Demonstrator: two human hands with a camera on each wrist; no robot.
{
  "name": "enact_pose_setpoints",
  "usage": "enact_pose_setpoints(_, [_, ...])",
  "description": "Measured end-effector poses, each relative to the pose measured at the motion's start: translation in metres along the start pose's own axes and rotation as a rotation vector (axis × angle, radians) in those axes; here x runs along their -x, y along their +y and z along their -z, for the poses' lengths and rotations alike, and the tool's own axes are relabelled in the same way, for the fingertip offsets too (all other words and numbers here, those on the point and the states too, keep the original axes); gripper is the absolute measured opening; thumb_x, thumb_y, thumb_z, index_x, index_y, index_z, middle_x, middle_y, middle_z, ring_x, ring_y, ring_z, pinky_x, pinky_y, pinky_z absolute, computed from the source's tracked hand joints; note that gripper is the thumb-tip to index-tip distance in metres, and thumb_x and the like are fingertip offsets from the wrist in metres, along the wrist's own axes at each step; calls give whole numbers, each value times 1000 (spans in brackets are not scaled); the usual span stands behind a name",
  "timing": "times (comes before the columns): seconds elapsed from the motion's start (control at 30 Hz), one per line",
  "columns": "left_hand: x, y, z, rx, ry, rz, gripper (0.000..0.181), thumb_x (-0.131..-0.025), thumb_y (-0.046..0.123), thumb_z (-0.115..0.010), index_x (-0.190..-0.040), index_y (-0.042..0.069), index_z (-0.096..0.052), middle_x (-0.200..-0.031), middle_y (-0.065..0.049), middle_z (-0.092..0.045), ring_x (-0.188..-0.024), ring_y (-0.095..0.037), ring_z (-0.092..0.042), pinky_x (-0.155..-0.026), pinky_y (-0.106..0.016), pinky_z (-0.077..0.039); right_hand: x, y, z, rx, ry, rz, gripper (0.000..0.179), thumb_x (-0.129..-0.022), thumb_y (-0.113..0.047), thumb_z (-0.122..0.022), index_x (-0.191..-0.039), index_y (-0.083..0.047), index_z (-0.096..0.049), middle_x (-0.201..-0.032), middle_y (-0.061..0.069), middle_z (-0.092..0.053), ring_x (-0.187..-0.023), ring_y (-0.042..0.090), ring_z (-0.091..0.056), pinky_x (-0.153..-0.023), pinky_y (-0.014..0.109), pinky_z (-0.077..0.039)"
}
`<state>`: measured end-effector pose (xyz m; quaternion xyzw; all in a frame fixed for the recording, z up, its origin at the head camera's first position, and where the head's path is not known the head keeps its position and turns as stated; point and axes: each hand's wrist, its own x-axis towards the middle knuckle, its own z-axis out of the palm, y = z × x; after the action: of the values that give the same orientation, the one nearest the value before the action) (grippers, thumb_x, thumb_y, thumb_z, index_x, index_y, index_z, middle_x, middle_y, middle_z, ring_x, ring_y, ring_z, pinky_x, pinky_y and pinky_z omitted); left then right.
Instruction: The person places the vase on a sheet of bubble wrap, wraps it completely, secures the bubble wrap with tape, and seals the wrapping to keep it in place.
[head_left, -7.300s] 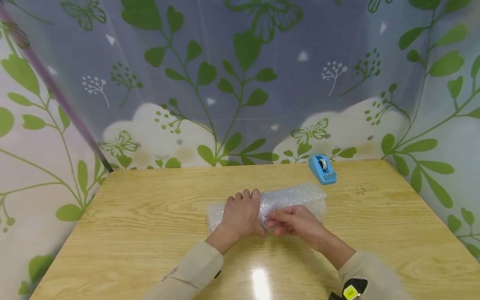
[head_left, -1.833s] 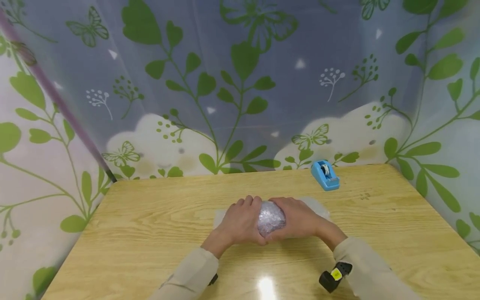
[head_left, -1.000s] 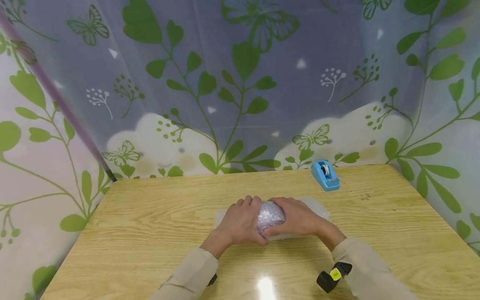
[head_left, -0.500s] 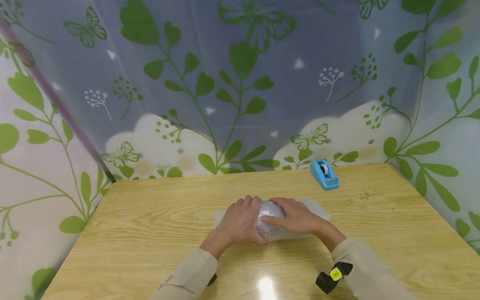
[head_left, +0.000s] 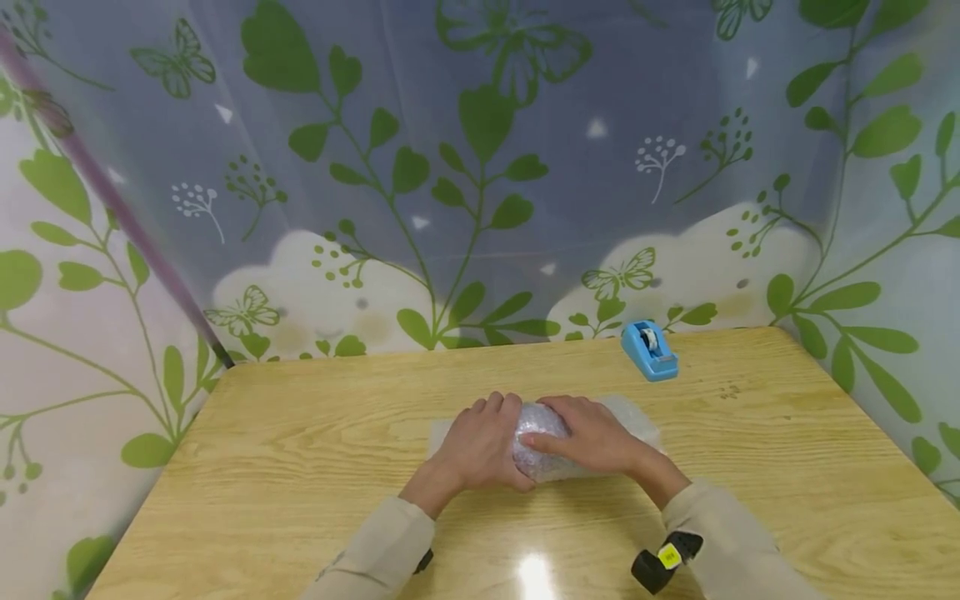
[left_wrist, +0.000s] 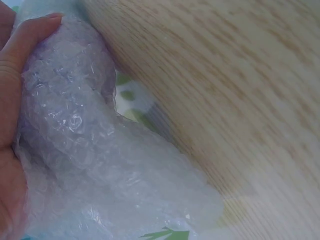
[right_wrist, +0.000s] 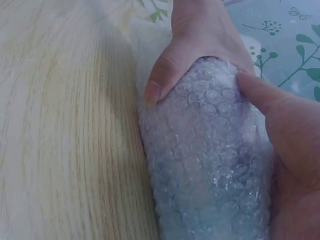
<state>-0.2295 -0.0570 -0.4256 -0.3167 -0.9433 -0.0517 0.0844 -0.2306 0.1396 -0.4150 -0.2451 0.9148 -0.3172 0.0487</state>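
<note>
A bundle of bubble wrap (head_left: 538,421) lies crosswise on the table, silvery with a faint purple tint; whatever is inside cannot be made out. My left hand (head_left: 482,442) grips its left part from above, fingers over the far side. Close beside it, my right hand (head_left: 596,433) holds the right part, its thumb laid across the near top. Looser, flatter wrap (head_left: 633,421) sticks out beyond the right hand. In the right wrist view both thumbs press the bubbly surface (right_wrist: 205,145). Crumpled wrap (left_wrist: 110,155) fills much of the left wrist view, beside the left hand.
Behind the bundle, to the right, a blue tape dispenser (head_left: 650,350) stands near the back edge of the wooden table (head_left: 315,467). A leaf-patterned curtain (head_left: 480,183) hangs behind and at both sides. A black wrist device (head_left: 666,562) sits under the right sleeve.
Over seven seconds ago my right fingers pinched at the wrap's near side; now that hand grips round the bundle. In the last second its thumb moved up across the top. The left hand keeps its grip.
</note>
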Motion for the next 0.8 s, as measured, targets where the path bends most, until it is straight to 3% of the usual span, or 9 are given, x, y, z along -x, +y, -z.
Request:
enact_pose_setpoints(0.3, [4,1,1,17,-10,31,82,-58,62,-77,-112,8,-46,-92,-4,-50,-75,-16,-50,-62,-29,-47,0,-1,-4,29,44,-6,69,-87,-58,-57,-131,-6,-54,-124,8,-58,-106,26,-55,-84,46,-45])
enact_pose_setpoints(0.4, [4,3,6,20,-40,50,94,-58,66,-76,-123,5,-44,-103,-8,-52,-85,-21,-55,-69,-34,-50,1,-1,-4,21,72,-19,73,-84,-63,-58,-132,-8,-54,-128,8,-57,-110,27,-54,-86,47,-44])
enact_pose_setpoints(0.47, [4,4,10,21,-79,68,111,-57,71,-75,-136,4,-36,-118,-12,-51,-99,-26,-56,-77,-40,-50,1,0,-3,-12,74,-16,73,-84,-62,-58,-133,-9,-53,-131,8,-55,-114,29,-52,-90,49,-43])
enact_pose_setpoints(0.57, [3,7,19,27,-170,98,128,-57,78,-69,-150,6,-17,-140,-15,-39,-120,-32,-47,-89,-49,-45,3,3,0,-93,56,3,65,-89,-56,-55,-134,-9,-51,-135,8,-50,-122,31,-47,-96,52,-38])
enact_pose_setpoints(0.67, [1,9,28,52,-274,117,129,-60,81,-64,-153,11,-8,-148,-13,-30,-129,-33,-38,-94,-52,-40,6,7,4,-200,56,15,54,-95,-47,-51,-134,-9,-51,-137,8,-48,-126,32,-44,-99,54,-36])
enact_pose_setpoints(0.8, [-2,7,39,124,-369,129,121,-63,83,-58,-153,15,-14,-147,-10,-32,-130,-32,-37,-97,-53,-36,10,10,10,-281,115,49,42,-99,-40,-47,-131,-12,-53,-134,7,-49,-125,30,-45,-98,54,-38])
